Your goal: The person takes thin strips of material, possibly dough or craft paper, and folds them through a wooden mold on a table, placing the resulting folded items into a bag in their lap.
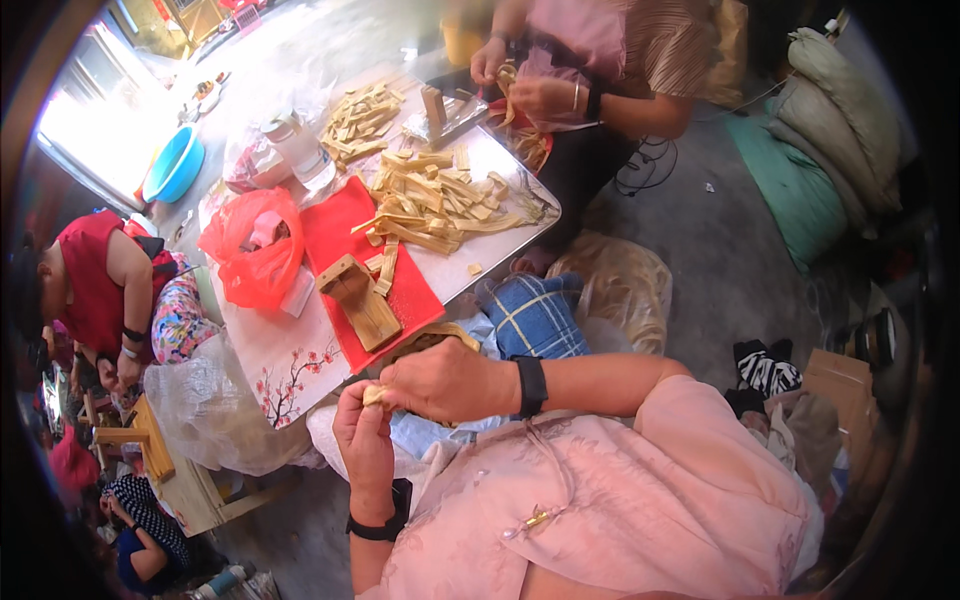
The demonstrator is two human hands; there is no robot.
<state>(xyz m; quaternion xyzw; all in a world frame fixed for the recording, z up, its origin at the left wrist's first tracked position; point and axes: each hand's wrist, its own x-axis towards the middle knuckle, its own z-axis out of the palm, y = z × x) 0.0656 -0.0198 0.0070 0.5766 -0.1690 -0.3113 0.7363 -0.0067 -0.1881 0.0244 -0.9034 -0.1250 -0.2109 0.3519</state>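
My left hand [362, 440] and my right hand [450, 380] meet in front of my chest, fingers pinched together. Between their fingertips is a small pale-yellow folded strip [375, 396]; its exact material I cannot make out. Just beyond the hands, a wooden L-shaped block [362, 305] rests on a red sheet [335, 222] at the table's near side. A few flat strips [383, 268] lie against that block. Behind them spreads a heap of similar yellow strips [435, 200].
The white table [290, 350] also carries a red plastic bag [255, 250], a clear jar [300, 155] and another strip pile [360, 115]. Across it, a co-worker's hands [545, 98] handle a strip. Another person [105, 270] bends at left. Sacks [830, 120] stand at right.
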